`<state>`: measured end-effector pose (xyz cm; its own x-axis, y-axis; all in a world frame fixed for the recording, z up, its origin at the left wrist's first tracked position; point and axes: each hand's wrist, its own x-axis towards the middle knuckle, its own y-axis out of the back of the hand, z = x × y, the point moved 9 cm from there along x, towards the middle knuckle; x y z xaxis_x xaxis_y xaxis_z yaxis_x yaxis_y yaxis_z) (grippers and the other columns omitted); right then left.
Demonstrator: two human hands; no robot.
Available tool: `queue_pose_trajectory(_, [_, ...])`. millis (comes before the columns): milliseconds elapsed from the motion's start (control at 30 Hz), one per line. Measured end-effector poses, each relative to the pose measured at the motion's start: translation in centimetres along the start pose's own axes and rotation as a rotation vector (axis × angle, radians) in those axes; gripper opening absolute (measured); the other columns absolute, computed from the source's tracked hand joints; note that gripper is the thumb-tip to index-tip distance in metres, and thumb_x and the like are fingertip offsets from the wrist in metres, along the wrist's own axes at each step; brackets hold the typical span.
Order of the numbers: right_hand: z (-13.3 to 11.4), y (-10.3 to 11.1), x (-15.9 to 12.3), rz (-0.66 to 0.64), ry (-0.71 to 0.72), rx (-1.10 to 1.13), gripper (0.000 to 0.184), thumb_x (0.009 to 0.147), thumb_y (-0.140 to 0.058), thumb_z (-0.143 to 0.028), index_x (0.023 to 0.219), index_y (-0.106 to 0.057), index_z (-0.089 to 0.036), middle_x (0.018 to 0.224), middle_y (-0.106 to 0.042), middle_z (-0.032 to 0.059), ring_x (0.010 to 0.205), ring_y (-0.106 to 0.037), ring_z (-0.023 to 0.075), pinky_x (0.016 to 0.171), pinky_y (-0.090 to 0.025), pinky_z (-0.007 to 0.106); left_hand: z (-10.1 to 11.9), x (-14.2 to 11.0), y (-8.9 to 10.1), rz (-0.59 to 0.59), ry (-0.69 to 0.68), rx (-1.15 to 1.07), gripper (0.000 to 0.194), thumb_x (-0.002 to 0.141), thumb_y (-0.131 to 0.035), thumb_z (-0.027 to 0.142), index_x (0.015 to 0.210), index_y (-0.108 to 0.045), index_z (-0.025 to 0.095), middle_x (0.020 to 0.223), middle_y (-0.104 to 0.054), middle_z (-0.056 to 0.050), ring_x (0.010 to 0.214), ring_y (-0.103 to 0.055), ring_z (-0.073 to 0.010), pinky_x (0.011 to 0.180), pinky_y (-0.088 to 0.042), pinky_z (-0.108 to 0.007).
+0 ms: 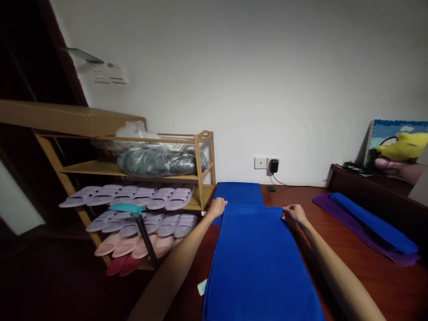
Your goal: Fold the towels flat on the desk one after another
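Observation:
A long blue cloth (257,258) lies spread on a dark red-brown table (337,249), running from the near edge toward the wall. Its far part is folded over, so a narrower blue strip (239,193) shows beyond the fold. My left hand (217,207) is closed on the far left corner of the upper layer. My right hand (294,213) pinches the far right corner. Both arms are stretched forward along the cloth's sides.
A wooden shoe rack (200,169) with several lilac and pink slippers and bagged items stands left. A teal-headed tool (129,208) leans against it. Folded purple and blue cloths (368,229) lie at right. A plugged-in wall charger (274,166) and a small white tag (202,287) are nearby.

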<state>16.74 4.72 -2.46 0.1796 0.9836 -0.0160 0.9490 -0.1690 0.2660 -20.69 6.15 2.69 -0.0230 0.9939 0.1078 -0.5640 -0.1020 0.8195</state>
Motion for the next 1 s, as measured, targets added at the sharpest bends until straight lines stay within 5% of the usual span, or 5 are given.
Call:
queue_pose_trajectory(233, [-0.5, -0.6, 0.1, 0.097, 0.130, -0.255, 0.039, 0.084, -0.051, -0.038, 0.111, -0.056, -0.011, 0.096, -0.069, 0.0173, 0.089, -0.067, 0.0260, 0.082, -0.051, 0.039, 2.1, -2.5, -0.8, 0.138, -0.125, 0.223, 0.035, 0.098, -0.030, 0.027, 0.127, -0.048, 0.017, 0.123, -0.056, -0.015, 0.118, -0.049, -0.0269, 0.096, -0.039, -0.043])
queue_pose_trajectory(400, [-1.4, -5.8, -2.8, -0.124, 0.385, -0.654, 0.065, 0.085, -0.039, -0.060, 0.139, -0.037, -0.024, 0.149, -0.032, 0.0063, 0.138, -0.024, 0.0228, 0.112, -0.018, 0.041, 4.7, -4.8, -6.0, -0.008, -0.366, 0.359, 0.055, 0.095, -0.030, 0.047, 0.142, -0.031, 0.019, 0.151, -0.027, -0.007, 0.139, -0.019, -0.0227, 0.111, -0.018, -0.039])
queue_pose_trajectory(567, [0.2, -7.8, -3.2, -0.287, 0.332, -1.001, 0.075, 0.086, -0.016, -0.069, 0.146, -0.024, -0.023, 0.154, -0.014, 0.0060, 0.142, -0.007, 0.0200, 0.113, -0.008, 0.041, 3.8, -4.4, -8.3, -0.099, -0.355, 0.431, 0.064, 0.094, -0.020, 0.052, 0.142, -0.033, 0.010, 0.149, -0.029, -0.014, 0.139, -0.020, -0.0268, 0.110, -0.016, -0.048])
queue_pose_trajectory(733, [-2.0, -9.1, -3.4, -0.214, 0.429, -1.020, 0.078, 0.086, -0.013, -0.070, 0.146, -0.022, -0.022, 0.154, -0.014, 0.0063, 0.142, -0.005, 0.0187, 0.114, -0.004, 0.041, 6.3, -4.5, -9.0, -0.075, -0.430, 0.434, 0.058, 0.095, -0.021, 0.039, 0.145, -0.024, 0.010, 0.152, -0.019, -0.011, 0.141, -0.012, -0.0215, 0.113, -0.007, -0.045])
queue_pose_trajectory(1000, [-1.7, -12.5, -4.7, -0.352, 0.435, -1.026, 0.070, 0.088, -0.014, -0.065, 0.147, -0.018, -0.027, 0.155, -0.009, 0.0048, 0.142, -0.004, 0.0185, 0.113, -0.008, 0.041, 8.2, -4.7, -11.5, -0.102, -0.442, 0.420, 0.060, 0.095, -0.022, 0.049, 0.144, -0.030, 0.016, 0.151, -0.026, -0.010, 0.139, -0.019, -0.0229, 0.111, -0.018, -0.046])
